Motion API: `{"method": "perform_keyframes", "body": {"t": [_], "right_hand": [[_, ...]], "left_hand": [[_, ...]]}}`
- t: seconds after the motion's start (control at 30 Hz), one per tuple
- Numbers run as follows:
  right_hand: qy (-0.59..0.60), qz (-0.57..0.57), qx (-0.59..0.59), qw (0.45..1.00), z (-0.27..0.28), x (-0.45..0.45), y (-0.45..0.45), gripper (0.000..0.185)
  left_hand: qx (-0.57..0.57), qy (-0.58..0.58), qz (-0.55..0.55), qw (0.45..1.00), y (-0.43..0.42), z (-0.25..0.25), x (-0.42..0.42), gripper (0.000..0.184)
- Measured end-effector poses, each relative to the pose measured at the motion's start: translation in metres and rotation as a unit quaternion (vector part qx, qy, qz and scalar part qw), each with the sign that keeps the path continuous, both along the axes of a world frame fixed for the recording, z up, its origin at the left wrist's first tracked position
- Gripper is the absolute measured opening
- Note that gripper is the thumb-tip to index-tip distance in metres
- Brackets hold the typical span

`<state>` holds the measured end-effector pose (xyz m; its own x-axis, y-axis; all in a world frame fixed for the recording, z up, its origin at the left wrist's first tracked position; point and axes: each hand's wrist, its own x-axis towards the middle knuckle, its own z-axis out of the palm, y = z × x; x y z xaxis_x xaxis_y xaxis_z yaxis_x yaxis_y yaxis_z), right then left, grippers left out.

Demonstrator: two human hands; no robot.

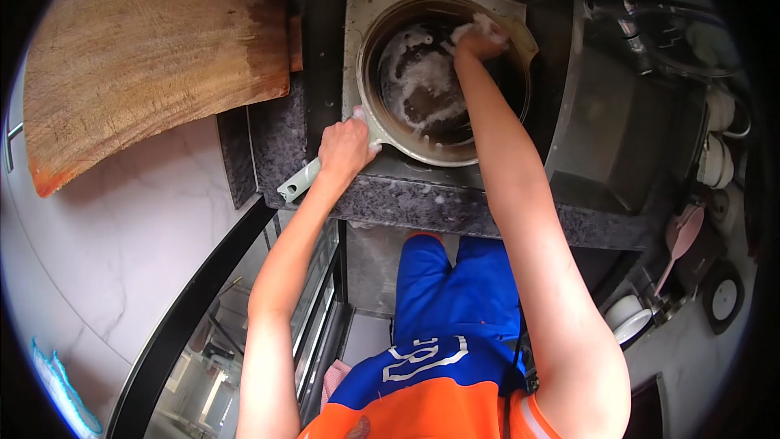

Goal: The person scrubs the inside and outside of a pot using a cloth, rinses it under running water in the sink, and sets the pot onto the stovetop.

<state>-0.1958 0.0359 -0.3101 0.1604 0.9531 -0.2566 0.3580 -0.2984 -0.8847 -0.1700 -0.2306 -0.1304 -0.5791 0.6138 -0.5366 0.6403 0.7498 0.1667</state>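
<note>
A round pan (375,118) with a light rim and a dark, soapy inside sits on the metal surface beside the sink. Suds and brownish water lie in its bottom. My left hand (348,146) is wrapped round the pan's pale handle (299,182), close to the rim, with foam on the fingers. Inside the pan at the upper right is my right hand (481,39), its fingers closed on a whitish, foamy thing that I cannot make out clearly, against the inner wall.
A large wooden board (154,49) stands at the upper left. Right of the pan are a sink basin (621,138) and a faucet (630,28). Farther right lie a pink spoon (682,232), white bowls (626,317) and stacked cups. Stone edging (422,202) runs along the front.
</note>
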Motion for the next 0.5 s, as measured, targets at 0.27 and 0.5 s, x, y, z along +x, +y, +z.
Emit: {"method": "perform_keyframes", "body": {"t": [0.27,0.5], "right_hand": [[0.040,0.271,0.145,0.951,0.000,0.005,-0.036,0.007],[0.094,0.633,0.124,0.758,0.049,0.061,-0.129,0.032]], "left_hand": [[0.011,0.000,0.018,1.000,0.003,0.004,-0.001,0.058],[0.008,-0.016,0.017,1.000,0.004,0.006,-0.001,0.055]]}}
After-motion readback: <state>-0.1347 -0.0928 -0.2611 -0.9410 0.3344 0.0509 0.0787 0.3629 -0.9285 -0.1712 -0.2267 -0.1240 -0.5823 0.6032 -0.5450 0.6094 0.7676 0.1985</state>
